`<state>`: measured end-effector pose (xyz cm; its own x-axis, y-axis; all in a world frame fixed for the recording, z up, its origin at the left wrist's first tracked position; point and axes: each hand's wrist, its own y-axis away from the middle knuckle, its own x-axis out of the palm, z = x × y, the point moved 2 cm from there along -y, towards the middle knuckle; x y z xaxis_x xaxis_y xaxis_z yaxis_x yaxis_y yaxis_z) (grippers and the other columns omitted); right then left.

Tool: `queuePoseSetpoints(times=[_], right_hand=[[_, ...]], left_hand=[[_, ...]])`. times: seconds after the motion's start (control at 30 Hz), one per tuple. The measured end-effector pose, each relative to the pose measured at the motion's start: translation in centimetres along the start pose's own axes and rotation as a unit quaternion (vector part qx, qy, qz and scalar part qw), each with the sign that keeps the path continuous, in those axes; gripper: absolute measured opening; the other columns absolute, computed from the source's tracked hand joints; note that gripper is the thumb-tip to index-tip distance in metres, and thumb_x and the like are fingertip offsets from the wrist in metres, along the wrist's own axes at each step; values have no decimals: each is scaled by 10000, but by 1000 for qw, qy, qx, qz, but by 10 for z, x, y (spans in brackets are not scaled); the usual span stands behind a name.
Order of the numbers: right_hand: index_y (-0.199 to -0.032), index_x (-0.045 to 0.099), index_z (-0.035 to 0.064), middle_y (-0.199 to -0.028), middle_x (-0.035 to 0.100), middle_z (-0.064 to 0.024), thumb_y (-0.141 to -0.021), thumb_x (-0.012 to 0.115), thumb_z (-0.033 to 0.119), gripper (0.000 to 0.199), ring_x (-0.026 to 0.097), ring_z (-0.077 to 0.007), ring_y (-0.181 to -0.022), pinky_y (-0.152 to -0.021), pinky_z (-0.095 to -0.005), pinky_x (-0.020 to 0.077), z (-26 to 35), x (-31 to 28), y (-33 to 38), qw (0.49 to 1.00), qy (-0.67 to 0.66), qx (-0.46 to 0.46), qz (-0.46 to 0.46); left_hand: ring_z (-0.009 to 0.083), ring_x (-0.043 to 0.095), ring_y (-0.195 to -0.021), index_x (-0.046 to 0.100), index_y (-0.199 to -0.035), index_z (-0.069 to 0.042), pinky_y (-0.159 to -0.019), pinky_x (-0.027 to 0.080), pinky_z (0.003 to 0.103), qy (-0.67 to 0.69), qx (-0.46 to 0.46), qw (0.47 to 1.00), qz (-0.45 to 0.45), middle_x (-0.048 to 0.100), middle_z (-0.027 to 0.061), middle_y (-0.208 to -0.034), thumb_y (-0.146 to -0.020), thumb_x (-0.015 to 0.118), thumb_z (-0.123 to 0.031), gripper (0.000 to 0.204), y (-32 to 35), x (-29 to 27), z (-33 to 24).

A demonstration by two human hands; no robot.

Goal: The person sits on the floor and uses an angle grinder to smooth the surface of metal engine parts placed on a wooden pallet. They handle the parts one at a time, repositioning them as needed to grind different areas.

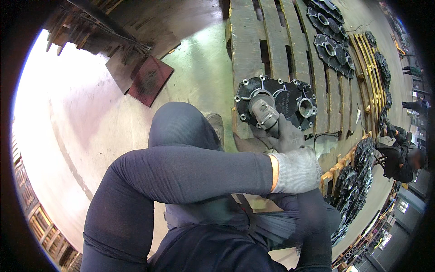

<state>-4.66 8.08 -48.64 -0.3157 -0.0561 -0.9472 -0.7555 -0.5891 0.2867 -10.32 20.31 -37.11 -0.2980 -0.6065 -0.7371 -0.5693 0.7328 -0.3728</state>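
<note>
A grey angle grinder (264, 114), its head over the round boss on the left of a black metal housing cover (286, 100), is gripped in my gloved right hand (289, 135). The cover has bolt lugs around its rim and lies flat on the near end of a wooden pallet (247, 41). My left forearm reaches across my body. My gloved left hand (297, 171) lies over the right wrist, with its fingers mostly hidden. Where the grinder meets the cover is hidden under its head.
More black covers (334, 52) lie along the pallet's right side. Stacked covers (355, 181) sit on another pallet at the right. Farther right is a seated person (401, 156). A dark red plate (152, 80) lies on the floor (106, 131) at the left, below stacked timber.
</note>
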Motion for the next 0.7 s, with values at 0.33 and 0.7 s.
queuePoseSetpoints(times=[0.33,0.7], right_hand=[[-1572,415,-10,-1135,699,-200,-859,834,344,900,735,-392,-970,-813,-488,589,-29,-20,-5,974,153,-24,168],[-1448,577,8,-1180,748,-205,-784,917,220,775,756,-350,-1042,-894,-483,586,-80,-65,72,976,-133,136,-107]], left_hand=[[317,739,-682,742,-852,-64,-624,580,444,-6,-10,999,-44,706,98,-726,-872,700,-170,115,3,-2,4],[317,772,-844,700,-886,-71,-739,605,439,-6,-31,998,47,754,115,-848,-901,643,-189,132,-6,1,10]])
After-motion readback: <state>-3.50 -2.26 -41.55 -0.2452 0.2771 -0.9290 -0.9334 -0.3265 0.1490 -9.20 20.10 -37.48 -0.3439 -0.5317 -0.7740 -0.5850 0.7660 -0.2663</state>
